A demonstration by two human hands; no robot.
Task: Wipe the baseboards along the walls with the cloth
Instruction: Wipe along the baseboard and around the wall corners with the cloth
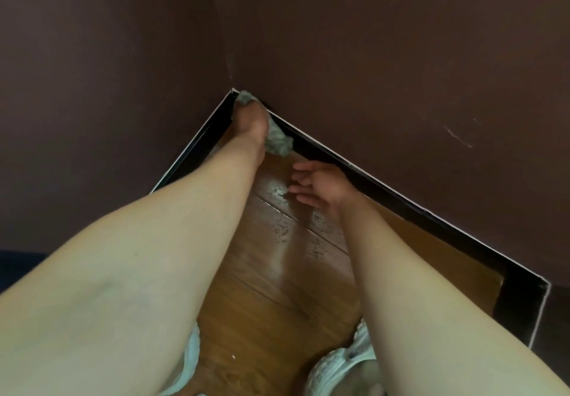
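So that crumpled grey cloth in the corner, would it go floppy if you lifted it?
Probably floppy: the crumpled grey cloth bunches in soft folds around the left hand and moulds into the black baseboard corner. Likely light, since one hand alone holds it there. Its bunched shape seems unlikely to roll.

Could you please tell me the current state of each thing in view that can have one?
left hand: holds the cloth, pressed into the corner.
cloth: bunched up, against the baseboard at the corner.
right hand: open, fingers spread, holding nothing.
baseboard: black, along both walls; cleanliness cannot be told.
floor: wooden, glossy, dark specks near the right hand.
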